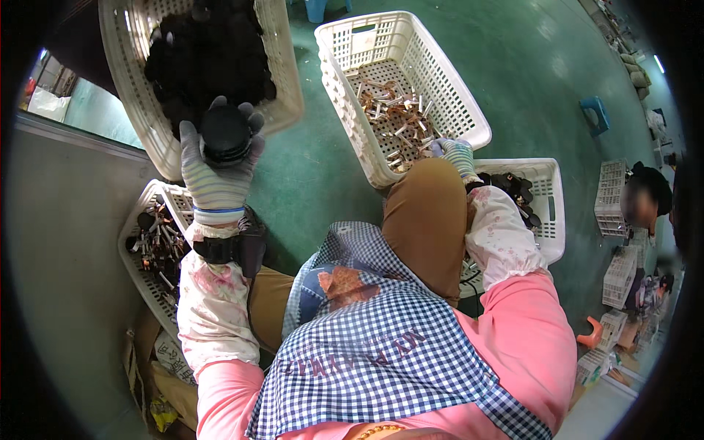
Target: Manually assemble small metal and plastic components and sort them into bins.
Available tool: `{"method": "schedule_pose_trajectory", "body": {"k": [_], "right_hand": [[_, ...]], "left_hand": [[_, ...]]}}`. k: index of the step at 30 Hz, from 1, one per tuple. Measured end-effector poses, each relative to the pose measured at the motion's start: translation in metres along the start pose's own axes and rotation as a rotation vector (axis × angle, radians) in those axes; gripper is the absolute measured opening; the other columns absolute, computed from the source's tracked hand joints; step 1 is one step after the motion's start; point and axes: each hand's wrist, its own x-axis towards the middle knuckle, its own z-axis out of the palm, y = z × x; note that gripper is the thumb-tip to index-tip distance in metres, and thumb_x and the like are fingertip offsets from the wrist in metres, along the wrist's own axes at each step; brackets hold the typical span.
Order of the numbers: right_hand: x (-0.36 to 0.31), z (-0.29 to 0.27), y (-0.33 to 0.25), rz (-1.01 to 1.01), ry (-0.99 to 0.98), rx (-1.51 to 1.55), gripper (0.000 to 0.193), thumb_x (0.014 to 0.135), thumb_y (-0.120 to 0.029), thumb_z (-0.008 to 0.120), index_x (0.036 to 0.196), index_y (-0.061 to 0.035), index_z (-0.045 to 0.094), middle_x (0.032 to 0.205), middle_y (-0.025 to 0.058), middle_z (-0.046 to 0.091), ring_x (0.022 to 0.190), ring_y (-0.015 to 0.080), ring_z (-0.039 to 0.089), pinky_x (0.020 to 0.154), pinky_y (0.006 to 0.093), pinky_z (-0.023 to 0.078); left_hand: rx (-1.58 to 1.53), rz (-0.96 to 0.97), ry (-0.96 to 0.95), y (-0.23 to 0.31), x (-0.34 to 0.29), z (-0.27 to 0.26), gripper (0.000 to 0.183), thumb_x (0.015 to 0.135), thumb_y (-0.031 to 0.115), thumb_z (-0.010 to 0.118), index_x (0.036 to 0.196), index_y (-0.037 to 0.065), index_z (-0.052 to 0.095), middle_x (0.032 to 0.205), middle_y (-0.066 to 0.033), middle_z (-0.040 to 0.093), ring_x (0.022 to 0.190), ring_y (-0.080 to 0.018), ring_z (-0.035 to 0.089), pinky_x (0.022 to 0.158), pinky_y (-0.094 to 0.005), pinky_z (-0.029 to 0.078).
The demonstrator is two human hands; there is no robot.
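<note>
My left hand point(214, 180), in a striped knit glove, has its fingers wrapped round a round black cap-like piece point(224, 132). Ridged edges below its flat top suggest several stacked together. It is held at the near edge of a tall white basket point(288, 73) heaped with black pieces point(209, 59). My right hand point(460, 156), gloved alike, is at the near right corner of another white basket point(447, 81). Small white and copper-coloured parts point(396, 110) lie inside that basket. My knee hides most of the right fingers, so their grip does not show.
A low white basket point(554, 198) with dark round parts stands right of my knee. At left, another basket point(132, 257) holds mixed dark and metal parts beside a grey panel point(73, 242). A blue stool point(594, 116) stands on the green floor. People and stacked baskets are far right.
</note>
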Motion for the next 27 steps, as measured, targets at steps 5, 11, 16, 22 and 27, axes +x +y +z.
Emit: {"method": "schedule_pose_trajectory", "body": {"k": [5, 11, 16, 22, 27], "right_hand": [[-0.001, 0.000, 0.000, 0.010, -0.019, -0.052, 0.029, 0.091, -0.039, 0.059, 0.093, -0.0149, 0.074, 0.083, 0.0120, 0.072, 0.081, 0.0359, 0.065, 0.081, 0.0464, 0.047], [0.031, -0.029, -0.003, -0.228, -0.496, -0.138, 0.035, 0.093, -0.042, 0.055, 0.107, -0.0144, 0.071, 0.095, 0.0151, 0.072, 0.091, 0.0335, 0.067, 0.088, 0.0443, 0.048], [0.100, -0.033, -0.021, 0.139, -0.747, 0.209, 0.051, 0.094, -0.045, 0.046, 0.120, -0.0051, 0.065, 0.127, 0.0199, 0.063, 0.117, 0.0354, 0.059, 0.101, 0.0411, 0.044], [0.158, 0.024, -0.062, -0.078, -0.781, 0.069, 0.050, 0.095, -0.041, 0.046, 0.126, -0.0056, 0.063, 0.127, 0.0210, 0.062, 0.119, 0.0381, 0.058, 0.103, 0.0411, 0.044], [0.172, 0.096, -0.085, -0.054, -0.894, -0.112, 0.043, 0.089, -0.028, 0.059, 0.129, -0.0137, 0.062, 0.127, 0.0188, 0.062, 0.119, 0.0376, 0.059, 0.102, 0.0416, 0.047]], "left_hand": [[0.055, 0.009, -0.070, -0.014, -0.001, 0.007, 0.057, 0.093, 0.045, 0.062, 0.137, 0.009, 0.050, 0.127, -0.0213, 0.059, 0.106, -0.0365, 0.064, 0.079, -0.0437, 0.060], [0.122, -0.045, -0.125, -0.026, 0.008, 0.007, 0.059, 0.090, 0.034, 0.071, 0.139, 0.013, 0.047, 0.130, -0.0167, 0.057, 0.108, -0.0307, 0.062, 0.082, -0.0365, 0.056], [0.139, -0.098, -0.055, -0.039, 0.023, 0.009, 0.056, 0.088, 0.037, 0.072, 0.134, 0.010, 0.052, 0.120, -0.0145, 0.060, 0.098, -0.0274, 0.062, 0.078, -0.0355, 0.054], [0.150, -0.093, 0.034, -0.049, 0.042, 0.015, 0.051, 0.092, 0.040, 0.067, 0.131, 0.008, 0.055, 0.118, -0.0145, 0.062, 0.096, -0.0269, 0.064, 0.076, -0.0361, 0.053], [0.180, -0.063, 0.083, -0.051, 0.042, 0.021, 0.058, 0.089, 0.040, 0.069, 0.134, 0.007, 0.052, 0.119, -0.0161, 0.061, 0.096, -0.0286, 0.064, 0.076, -0.0371, 0.054]]}}
